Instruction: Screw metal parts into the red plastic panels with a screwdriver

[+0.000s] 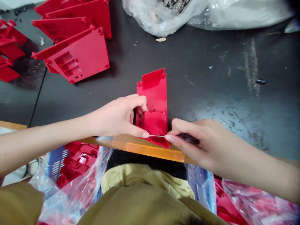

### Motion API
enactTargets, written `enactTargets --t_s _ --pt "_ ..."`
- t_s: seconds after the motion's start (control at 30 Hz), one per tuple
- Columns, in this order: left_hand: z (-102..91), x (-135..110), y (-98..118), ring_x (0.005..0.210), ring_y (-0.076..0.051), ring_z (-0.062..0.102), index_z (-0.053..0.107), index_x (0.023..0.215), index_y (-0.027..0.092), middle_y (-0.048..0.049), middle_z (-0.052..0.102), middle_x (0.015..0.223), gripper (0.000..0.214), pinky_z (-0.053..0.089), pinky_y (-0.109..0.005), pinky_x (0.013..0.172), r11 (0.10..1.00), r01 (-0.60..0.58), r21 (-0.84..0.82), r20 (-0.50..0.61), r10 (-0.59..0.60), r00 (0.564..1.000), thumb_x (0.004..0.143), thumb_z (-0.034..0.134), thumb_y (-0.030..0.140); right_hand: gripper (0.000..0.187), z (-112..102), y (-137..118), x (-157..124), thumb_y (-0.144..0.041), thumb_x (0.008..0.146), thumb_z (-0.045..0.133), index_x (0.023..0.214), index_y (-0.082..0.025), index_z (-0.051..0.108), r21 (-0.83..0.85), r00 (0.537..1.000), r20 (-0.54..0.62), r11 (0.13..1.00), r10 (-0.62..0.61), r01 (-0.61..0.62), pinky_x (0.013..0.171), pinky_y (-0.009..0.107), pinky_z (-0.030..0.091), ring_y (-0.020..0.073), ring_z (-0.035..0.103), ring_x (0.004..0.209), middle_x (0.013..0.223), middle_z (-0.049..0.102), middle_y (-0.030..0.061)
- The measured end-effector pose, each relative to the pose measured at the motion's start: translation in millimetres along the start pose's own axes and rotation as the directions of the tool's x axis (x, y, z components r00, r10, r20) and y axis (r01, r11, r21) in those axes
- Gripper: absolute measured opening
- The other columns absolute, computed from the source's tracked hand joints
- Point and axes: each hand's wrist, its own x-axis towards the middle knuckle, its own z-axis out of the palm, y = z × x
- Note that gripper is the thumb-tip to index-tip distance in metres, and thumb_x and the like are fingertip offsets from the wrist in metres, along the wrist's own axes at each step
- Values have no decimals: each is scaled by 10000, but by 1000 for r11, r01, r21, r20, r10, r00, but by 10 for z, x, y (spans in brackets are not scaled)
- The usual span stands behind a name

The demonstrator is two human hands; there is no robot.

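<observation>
A red plastic cover [153, 93] lies on the dark table [211, 87] at its near edge. My left hand [117, 115] grips its left side, thumb and fingers closed round the part's lower block. My right hand [194, 140] pinches a thin metal blade or pin [157, 136] whose tip lies along the part's near edge, with a dark handle partly hidden in the fingers. Both thumbs nearly meet at the part's front.
Stacked red plastic covers [75, 47] stand at the back left, with more red parts [9, 50] at the far left. A clear plastic bag [199, 15] lies at the back. Bags with red parts [77, 162] hang below the orange table edge [150, 150] on both sides.
</observation>
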Motion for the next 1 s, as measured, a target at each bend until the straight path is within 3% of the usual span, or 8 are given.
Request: enactTargets --t_s 0.2,0.53,0.67,0.77,0.9,1.0 --pt "-7 43 -21 643 -108 523 532 870 211 51 548 732 460 391 -233 598 1000 -13 -1 14 13 1000 646 810 501 275 -42 -32 37 -316 957 462 710 -230 377 19 995 80 997 66 -68 404 247 176 94 249 391 465 330 -72" --pt "-40 99 9 642 -110 554 530 910 197 25 591 794 481 432 -229 572 1000 20 -14 81 -19 997 637 833 452 303 -25 -23 44 -327 956 467 688 -219 376 77 991 89 991 98 -105 398 232 158 76 212 374 438 298 -87" --pt "-129 127 13 690 -114 574 567 950 184 -2 624 854 416 466 -222 596 994 39 -98 143 -25 989 696 789 427 315 -67 -4 68 -363 947 491 682 -206 422 283 974 171 940 147 -192 436 205 245 76 319 454 526 388 -68" --pt "-202 97 -13 681 -114 577 629 1000 187 -18 659 900 380 457 -233 604 992 55 -115 161 -36 986 770 723 474 368 -143 24 41 -415 950 508 664 -200 420 472 975 135 854 177 -220 460 203 300 80 347 510 585 403 -51" --pt "-172 -25 -74 708 -125 566 640 1052 182 -24 656 918 402 453 -261 649 1000 10 -27 -15 -11 1000 817 680 506 353 -190 67 -53 -424 945 548 681 -196 494 384 978 26 901 205 -199 461 210 295 80 350 511 571 417 -54" --pt "-61 -116 -99 865 -156 579 624 1092 182 -43 625 1009 402 473 -302 799 988 -120 92 -184 135 973 842 670 493 322 -140 80 -89 -410 955 544 715 -195 528 348 988 45 925 147 -153 462 211 289 76 355 498 554 453 -62"
